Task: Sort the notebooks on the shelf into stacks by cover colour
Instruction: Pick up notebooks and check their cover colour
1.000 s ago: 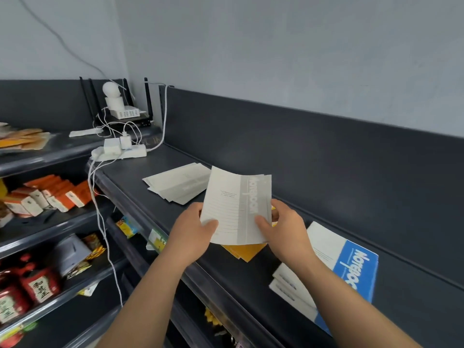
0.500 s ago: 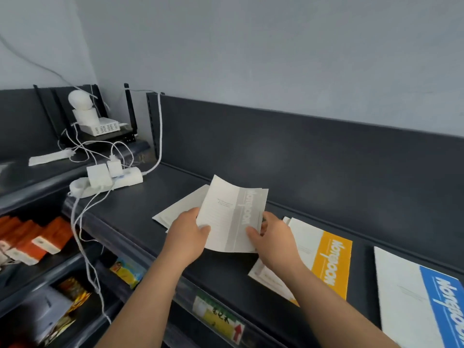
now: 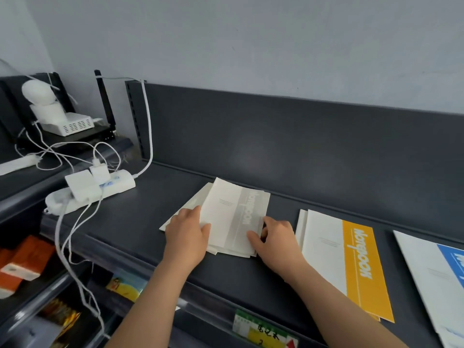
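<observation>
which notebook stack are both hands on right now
The grey-banded white notebook stack, leftmost of three: the left hand and right hand hold its sides. The yellow-banded stack and blue-banded notebook lie apart.

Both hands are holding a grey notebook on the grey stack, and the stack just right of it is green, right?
Not green: the head view shows the yellow stack right of it. The left hand and right hand do hold the grey notebook on the grey stack.
</observation>
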The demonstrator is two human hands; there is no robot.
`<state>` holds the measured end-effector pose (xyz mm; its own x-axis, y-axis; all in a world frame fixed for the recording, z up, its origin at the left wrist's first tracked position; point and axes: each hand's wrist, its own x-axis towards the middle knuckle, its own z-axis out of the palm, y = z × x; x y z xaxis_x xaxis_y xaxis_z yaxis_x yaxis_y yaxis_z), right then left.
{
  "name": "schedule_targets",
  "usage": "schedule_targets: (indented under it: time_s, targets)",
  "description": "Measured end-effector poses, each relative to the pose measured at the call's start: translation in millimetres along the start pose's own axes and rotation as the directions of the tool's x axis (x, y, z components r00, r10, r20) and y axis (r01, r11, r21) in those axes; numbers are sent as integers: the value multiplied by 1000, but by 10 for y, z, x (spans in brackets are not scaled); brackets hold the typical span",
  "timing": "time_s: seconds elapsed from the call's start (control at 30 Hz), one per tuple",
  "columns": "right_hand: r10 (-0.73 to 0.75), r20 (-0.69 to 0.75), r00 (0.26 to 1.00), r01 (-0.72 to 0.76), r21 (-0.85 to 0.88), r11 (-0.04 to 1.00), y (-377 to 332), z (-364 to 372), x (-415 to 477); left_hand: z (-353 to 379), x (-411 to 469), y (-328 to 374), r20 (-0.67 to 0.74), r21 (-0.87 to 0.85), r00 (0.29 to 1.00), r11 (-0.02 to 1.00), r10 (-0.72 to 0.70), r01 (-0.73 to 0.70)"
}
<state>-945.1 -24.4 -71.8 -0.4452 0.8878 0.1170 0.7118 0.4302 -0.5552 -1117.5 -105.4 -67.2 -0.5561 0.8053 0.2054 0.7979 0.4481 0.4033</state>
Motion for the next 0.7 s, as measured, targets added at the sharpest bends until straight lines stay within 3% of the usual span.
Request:
schedule_targets:
  time_s: [0.17, 0.27, 0.43, 0.7]
  targets:
    - [-23, 30, 999, 26, -96, 995, -90, -86, -72, 8, -46, 5, -117, -4, 990, 997, 73, -74]
    - [-56, -22, 998, 53, -115, 992, -63, -249, -168, -16, -105, 132, -183, -45, 968, 982, 170, -181]
    - [-70, -157, 985, 37, -205, 978, 146, -571, -401, -59, -202, 592, -179, -143, 923, 919, 341, -367]
    - [46, -262, 964, -120, -271, 955, 732, -1000, -957, 70, -540, 1338, -104, -264, 875, 835, 473, -482]
